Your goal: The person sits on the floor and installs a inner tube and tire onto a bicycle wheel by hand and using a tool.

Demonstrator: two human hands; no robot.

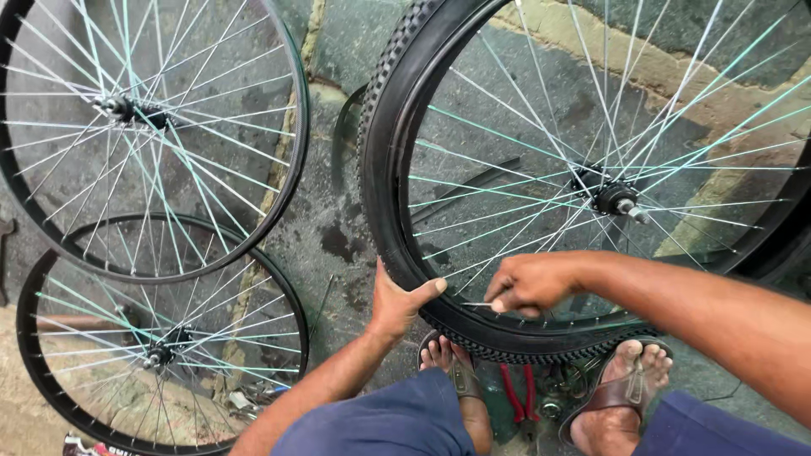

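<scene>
A bicycle wheel with a black knobby tyre [382,152] and silver spokes stands upright in front of me, its hub [615,201] at the centre right. My left hand [399,302] grips the tyre at its lower left edge, thumb over the inner side. My right hand [528,283] pinches a thin metal tool or valve part against the rim near the bottom. The tyre's lowest part rests between my two sandalled feet [621,393].
Two bare black rims with spokes lie on the stone floor at left, one [291,110] above the other [287,295]. Red-handled pliers [517,395] lie between my feet under the tyre. A thin metal rod [321,306] lies on the floor.
</scene>
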